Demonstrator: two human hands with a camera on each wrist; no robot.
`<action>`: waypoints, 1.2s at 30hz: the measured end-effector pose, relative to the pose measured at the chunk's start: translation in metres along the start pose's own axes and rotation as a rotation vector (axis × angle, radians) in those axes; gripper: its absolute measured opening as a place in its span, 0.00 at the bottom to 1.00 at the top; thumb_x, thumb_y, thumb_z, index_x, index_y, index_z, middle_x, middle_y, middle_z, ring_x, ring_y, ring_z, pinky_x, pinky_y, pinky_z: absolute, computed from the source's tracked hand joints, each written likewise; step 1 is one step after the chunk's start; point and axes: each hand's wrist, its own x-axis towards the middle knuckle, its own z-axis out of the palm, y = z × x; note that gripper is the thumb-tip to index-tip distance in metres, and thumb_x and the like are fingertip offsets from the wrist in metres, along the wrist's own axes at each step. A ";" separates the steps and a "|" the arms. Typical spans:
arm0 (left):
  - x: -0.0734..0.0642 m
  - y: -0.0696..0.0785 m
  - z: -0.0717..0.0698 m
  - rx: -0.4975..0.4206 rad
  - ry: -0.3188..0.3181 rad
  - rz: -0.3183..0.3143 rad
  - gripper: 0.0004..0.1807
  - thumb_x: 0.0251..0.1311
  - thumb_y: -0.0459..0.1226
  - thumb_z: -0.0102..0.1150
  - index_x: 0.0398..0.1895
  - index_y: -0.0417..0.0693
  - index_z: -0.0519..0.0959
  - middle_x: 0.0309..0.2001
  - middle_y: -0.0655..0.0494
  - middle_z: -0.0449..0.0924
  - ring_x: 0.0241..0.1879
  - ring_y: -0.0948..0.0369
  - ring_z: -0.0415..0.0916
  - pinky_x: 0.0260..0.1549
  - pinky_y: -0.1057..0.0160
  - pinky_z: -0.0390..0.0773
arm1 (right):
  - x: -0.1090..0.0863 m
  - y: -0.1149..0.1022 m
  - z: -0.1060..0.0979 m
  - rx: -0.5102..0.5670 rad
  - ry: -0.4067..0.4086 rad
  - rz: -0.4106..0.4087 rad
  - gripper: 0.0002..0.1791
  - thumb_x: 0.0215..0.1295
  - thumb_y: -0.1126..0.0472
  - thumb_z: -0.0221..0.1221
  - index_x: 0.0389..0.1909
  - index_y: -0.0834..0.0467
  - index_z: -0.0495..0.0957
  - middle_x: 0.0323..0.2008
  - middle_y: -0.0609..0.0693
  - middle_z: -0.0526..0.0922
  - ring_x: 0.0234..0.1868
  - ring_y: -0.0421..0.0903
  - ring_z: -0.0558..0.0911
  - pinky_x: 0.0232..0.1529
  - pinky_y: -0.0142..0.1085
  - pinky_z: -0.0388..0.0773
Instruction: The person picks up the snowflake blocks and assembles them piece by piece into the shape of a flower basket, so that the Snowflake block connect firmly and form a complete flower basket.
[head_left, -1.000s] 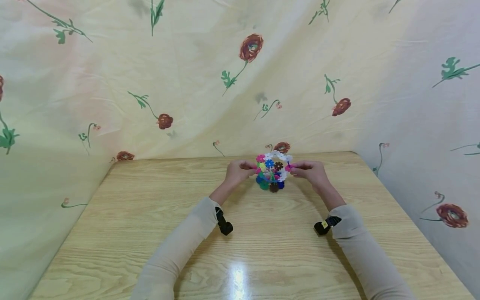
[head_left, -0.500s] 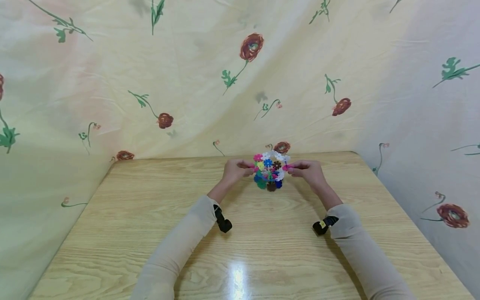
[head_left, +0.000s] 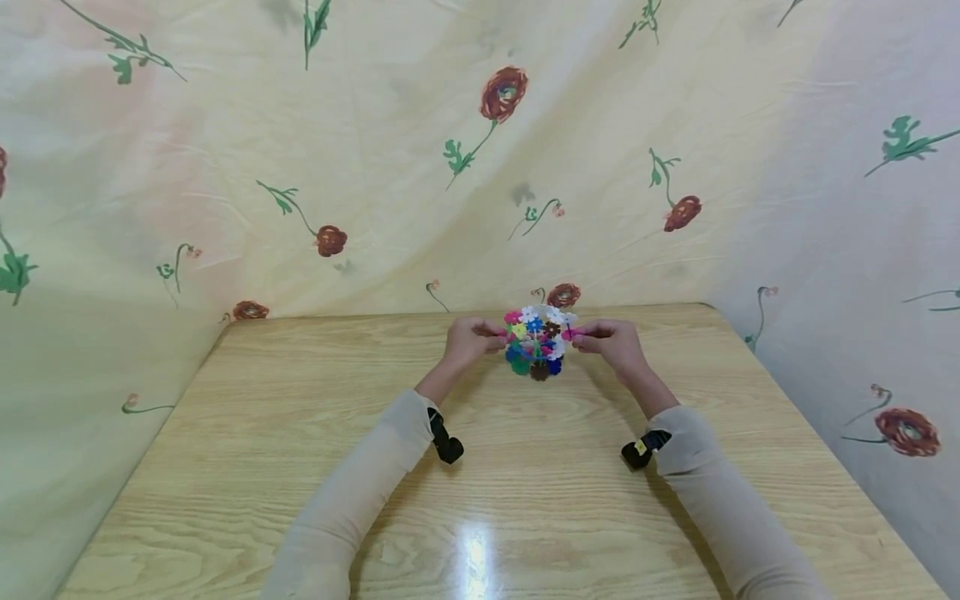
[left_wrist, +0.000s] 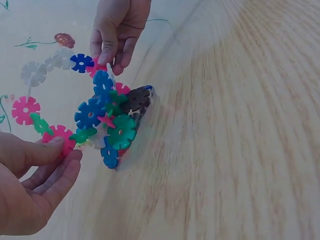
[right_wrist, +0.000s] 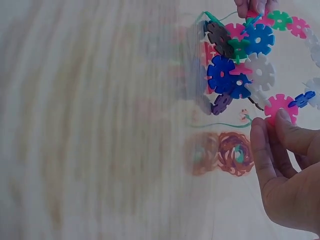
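A basket-like build of interlocking flower-shaped plastic discs, in blue, green, pink, white, brown and yellow, is held between both hands near the table's far edge. My left hand pinches a pink disc on its left side between thumb and fingers. On the opposite side, my right hand pinches another pink disc in the same way. A loop of discs, with white ones along it, arches between the two grips in the left wrist view. The discs' lower part sits close over the tabletop.
The wood-grain table spreads out in front of the arms. Behind it and at both sides hangs a pale cloth printed with flowers. Each wrist wears a black camera mount.
Both hands have shifted slightly to the left together with the disc build. The grips on the two pink discs stay the same.
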 end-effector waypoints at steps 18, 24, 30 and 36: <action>0.006 0.003 -0.013 0.010 -0.032 -0.021 0.06 0.63 0.25 0.65 0.41 0.30 0.84 0.48 0.36 0.87 0.42 0.48 0.89 0.49 0.48 0.85 | 0.010 -0.004 0.010 0.003 -0.027 0.027 0.16 0.71 0.67 0.61 0.53 0.75 0.79 0.37 0.47 0.87 0.35 0.35 0.86 0.58 0.52 0.81; 0.007 0.001 -0.021 -0.004 -0.063 -0.046 0.10 0.66 0.28 0.63 0.47 0.31 0.84 0.50 0.35 0.86 0.45 0.48 0.88 0.53 0.47 0.83 | 0.012 -0.003 0.012 -0.022 -0.048 0.023 0.16 0.72 0.66 0.61 0.53 0.73 0.79 0.39 0.48 0.89 0.38 0.37 0.88 0.58 0.51 0.81; 0.008 -0.004 -0.026 0.001 -0.085 -0.015 0.12 0.68 0.30 0.61 0.50 0.32 0.83 0.50 0.35 0.85 0.49 0.43 0.86 0.54 0.46 0.83 | 0.013 -0.003 0.015 -0.029 -0.038 0.017 0.15 0.71 0.66 0.61 0.52 0.72 0.80 0.35 0.42 0.88 0.39 0.40 0.88 0.57 0.53 0.81; 0.008 -0.007 -0.028 0.031 -0.102 0.012 0.13 0.70 0.33 0.61 0.52 0.33 0.83 0.50 0.36 0.86 0.51 0.39 0.84 0.53 0.46 0.83 | 0.013 -0.005 0.017 -0.033 -0.042 0.004 0.15 0.72 0.66 0.61 0.53 0.72 0.80 0.39 0.48 0.89 0.36 0.34 0.86 0.57 0.53 0.82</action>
